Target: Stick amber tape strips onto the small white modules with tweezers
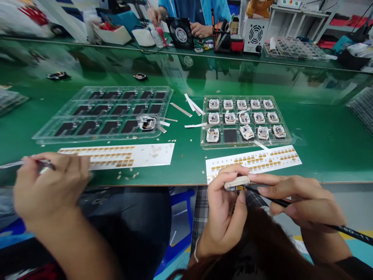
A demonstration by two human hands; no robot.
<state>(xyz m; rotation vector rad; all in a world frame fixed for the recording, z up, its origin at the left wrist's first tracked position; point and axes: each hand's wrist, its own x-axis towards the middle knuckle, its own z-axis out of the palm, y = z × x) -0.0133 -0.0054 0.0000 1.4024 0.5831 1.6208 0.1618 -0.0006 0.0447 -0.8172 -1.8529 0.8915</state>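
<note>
My left hand [225, 214] pinches a small off-white watch housing [236, 182] on its edge, just off the table's front edge. A gold-coloured patch shows on its near side. Black tweezers [279, 201] marked ESD-11 lie in my right hand [305, 200]; their tip reaches the housing beside my left thumb. Behind my hands lies a white sheet [285, 156] with rows of gold-brown stickers. Past it stands a clear tray [202, 142] whose pockets hold several similar white housings [247, 132].
At left, a co-worker's hand [55, 186] holds tweezers above another sticker sheet [157, 153]. A second clear tray [43, 134] with dark pockets lies behind it. Paper strips [192, 104] are scattered between the trays. Across the bench another person [192, 15] works behind a fan [180, 35].
</note>
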